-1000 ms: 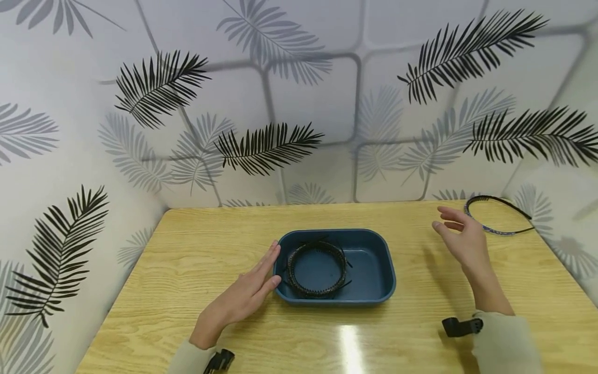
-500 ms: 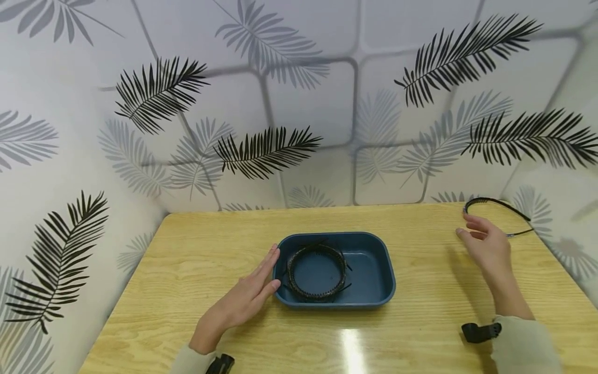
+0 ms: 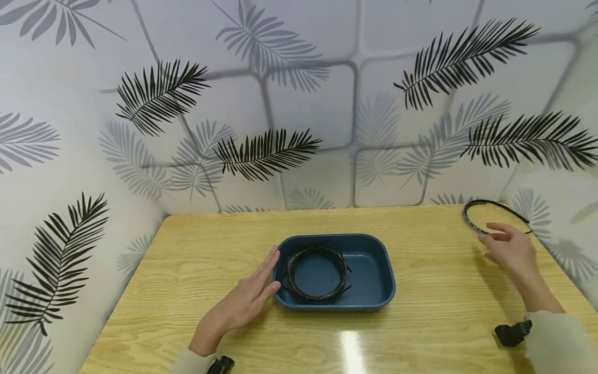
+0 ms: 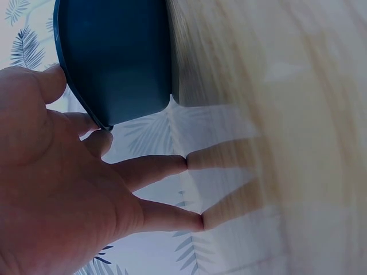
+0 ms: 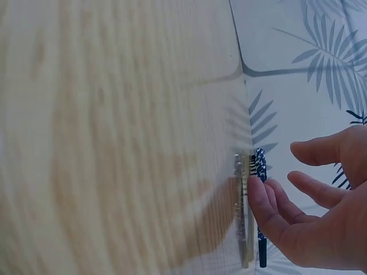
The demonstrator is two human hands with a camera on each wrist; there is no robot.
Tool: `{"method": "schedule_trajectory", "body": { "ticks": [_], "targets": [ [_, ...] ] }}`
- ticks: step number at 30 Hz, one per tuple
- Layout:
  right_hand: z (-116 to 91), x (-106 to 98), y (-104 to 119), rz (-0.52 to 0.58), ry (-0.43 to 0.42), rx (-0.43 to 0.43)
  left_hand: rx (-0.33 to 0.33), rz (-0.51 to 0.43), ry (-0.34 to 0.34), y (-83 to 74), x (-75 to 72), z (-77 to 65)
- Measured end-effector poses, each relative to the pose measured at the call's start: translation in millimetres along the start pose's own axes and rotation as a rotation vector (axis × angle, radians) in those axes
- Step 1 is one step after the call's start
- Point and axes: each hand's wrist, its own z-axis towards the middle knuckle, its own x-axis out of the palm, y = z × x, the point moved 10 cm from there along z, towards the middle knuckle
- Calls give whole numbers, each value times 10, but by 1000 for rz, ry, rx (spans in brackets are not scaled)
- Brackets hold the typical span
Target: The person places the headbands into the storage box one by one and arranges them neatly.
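Observation:
A blue rectangular box [image 3: 369, 272] stands on the table with several dark headbands [image 3: 344, 267] stacked in its left part. My left hand [image 3: 245, 298] rests against its left end, fingers fairly straight. In the left wrist view, the thumb lies at the box rim [image 4: 67, 86] and two fingertips [image 4: 195, 220] touch the tabletop. At the far right lies another headband [image 3: 467, 221], black with a blue-and-white patterned stretch. My right hand [image 3: 511, 252] is just in front of it, fingers loosely bent. The right wrist view shows them spread beside the headband [image 5: 262, 163], gripping nothing.
The pale wooden table [image 3: 210, 239] meets a leaf-patterned wall covering [image 3: 313, 171] at the back, with more of it on both sides. The patterned headband lies close to the table's back right corner. A bright reflection lies in front of the box.
My right hand has moved right and slightly toward me, uncovering the headband's patterned left side. My left hand and the box stay in place, while the head view has shifted slightly.

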Motion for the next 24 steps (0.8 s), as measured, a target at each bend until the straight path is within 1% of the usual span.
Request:
{"method": "schedule_trajectory", "body": {
  "ticks": [4,11,14,18,21,24],
  "targets": [
    [80,5,-70,60,53,45,5,-3,0,-3,-11,0],
    [212,-2,-191,66,131,110,1,-15,4,15,10,-3],
    [255,-4,-231,59,140,133,11,-15,-1,14,10,-10],
    [278,-1,-250,2,133,151,29,-4,-11,7,3,-9],
    [280,18,-223,-38,138,147,36,4,-14,6,-3,-5],
    [284,27,-191,-52,129,139,34,8,-16,13,-11,-4]
  ]
}}
